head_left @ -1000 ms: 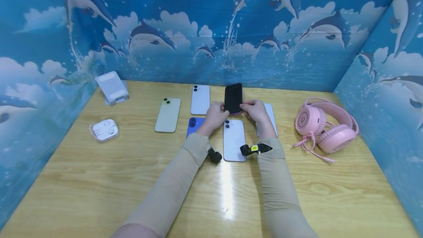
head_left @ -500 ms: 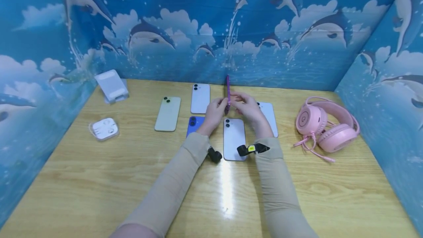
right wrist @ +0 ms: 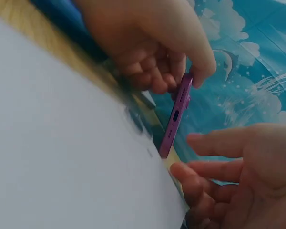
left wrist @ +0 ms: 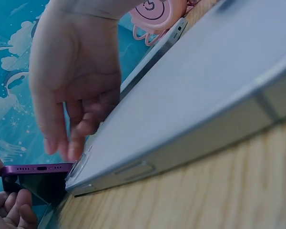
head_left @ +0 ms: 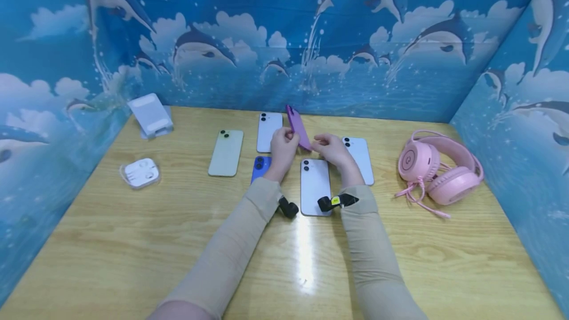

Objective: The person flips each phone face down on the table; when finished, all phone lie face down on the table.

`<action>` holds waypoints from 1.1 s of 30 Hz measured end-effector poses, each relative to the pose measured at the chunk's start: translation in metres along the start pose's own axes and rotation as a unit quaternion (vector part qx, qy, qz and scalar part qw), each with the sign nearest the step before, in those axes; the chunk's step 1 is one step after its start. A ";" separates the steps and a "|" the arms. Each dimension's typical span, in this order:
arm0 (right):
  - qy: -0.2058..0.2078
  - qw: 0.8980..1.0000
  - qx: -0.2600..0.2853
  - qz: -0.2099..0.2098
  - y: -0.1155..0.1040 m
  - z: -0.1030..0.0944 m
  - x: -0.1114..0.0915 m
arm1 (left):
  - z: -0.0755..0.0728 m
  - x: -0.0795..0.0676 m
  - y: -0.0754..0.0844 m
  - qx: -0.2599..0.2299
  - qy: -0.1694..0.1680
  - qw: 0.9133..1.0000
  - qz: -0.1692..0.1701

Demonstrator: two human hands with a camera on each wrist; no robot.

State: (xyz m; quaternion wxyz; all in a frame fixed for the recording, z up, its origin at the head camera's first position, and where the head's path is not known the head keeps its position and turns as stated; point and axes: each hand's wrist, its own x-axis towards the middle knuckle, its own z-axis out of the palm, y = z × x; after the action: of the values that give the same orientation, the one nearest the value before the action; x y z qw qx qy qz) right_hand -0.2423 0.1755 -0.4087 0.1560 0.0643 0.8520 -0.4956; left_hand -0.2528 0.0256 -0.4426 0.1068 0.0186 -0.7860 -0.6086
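Observation:
A purple smartphone (head_left: 299, 125) tilts up from the table, its back turned to the right in the head view. My left hand (head_left: 282, 149) pinches its left edge between thumb and fingers. Close to the phone's lower right edge, my right hand (head_left: 333, 151) has relaxed fingers and grips nothing; the right wrist view puts a small gap between fingers and the purple phone (right wrist: 175, 117). Below both hands lies a white smartphone (head_left: 314, 186), back up. A blue smartphone (head_left: 260, 166) is partly covered by the left hand. Another white smartphone (head_left: 268, 132) lies behind that hand.
Beside the right wrist lies a pale smartphone (head_left: 361, 162). Pink headphones (head_left: 415, 162) with a cable sit at the right. Leftward are a light yellow smartphone (head_left: 225, 154), boxed wired earphones (head_left: 142, 174) and a white stand-like object (head_left: 151, 115). Dolphin-print curtains (head_left: 284, 38) border the table.
The purple phone has turned from screen showing, through edge-on, to its purple back showing, and shifted left. My right hand has let go of it; the left still pinches it.

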 end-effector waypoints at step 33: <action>0.043 0.989 -0.136 0.043 0.003 -0.018 -0.008 | 0.004 -0.004 -0.001 0.260 -0.186 0.947 0.013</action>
State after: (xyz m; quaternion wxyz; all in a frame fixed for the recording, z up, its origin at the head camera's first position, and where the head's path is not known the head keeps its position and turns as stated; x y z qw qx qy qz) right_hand -0.2381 0.1928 -0.4002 0.1477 0.1005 0.9138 -0.3647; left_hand -0.2493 0.0294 -0.4453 -0.0420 -0.0783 -0.9229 -0.3746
